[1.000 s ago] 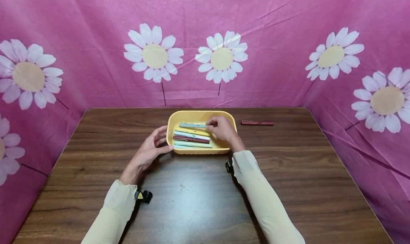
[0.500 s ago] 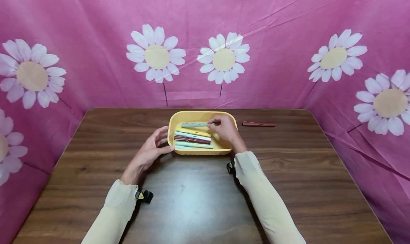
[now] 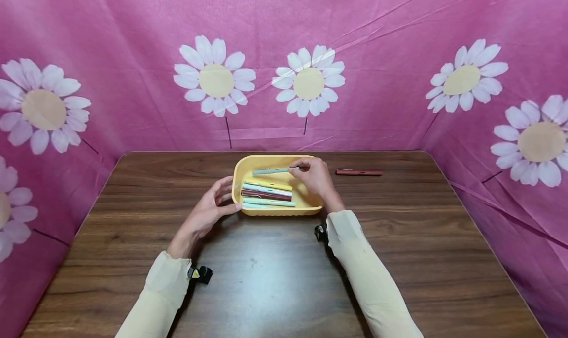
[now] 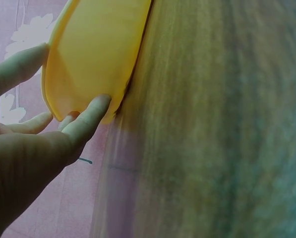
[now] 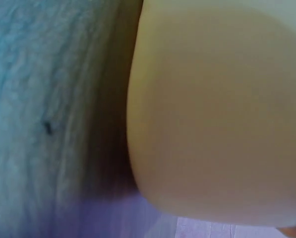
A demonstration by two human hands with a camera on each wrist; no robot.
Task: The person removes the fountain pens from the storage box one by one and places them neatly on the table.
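A yellow plastic bin (image 3: 301,211) stands near the table's far edge. My right hand (image 3: 316,178) reaches into it and pinches the right end of a grey-blue pen (image 3: 268,171), whose left end stays visible. Below that lie several pens side by side: a yellow pen (image 3: 275,185), a whitish one, a dark red pen (image 3: 266,195) and a mint-green pen (image 3: 270,202). My left hand (image 3: 206,207) touches the bin's left end with spread, fairly straight fingers, as the left wrist view of the bin (image 4: 98,44) shows. The right wrist view shows mostly the bin's outer wall (image 5: 217,119).
Another dark red pen (image 3: 358,172) lies on the wooden table (image 3: 257,279) to the right of the bin. Pink cloth (image 3: 372,106) with white flowers hangs behind the table and at both sides.
The right hand has shifted slightly right with the grey-blue pen, whose right end now tilts a little upward, apart from the other pens. The left hand stays at the bin.
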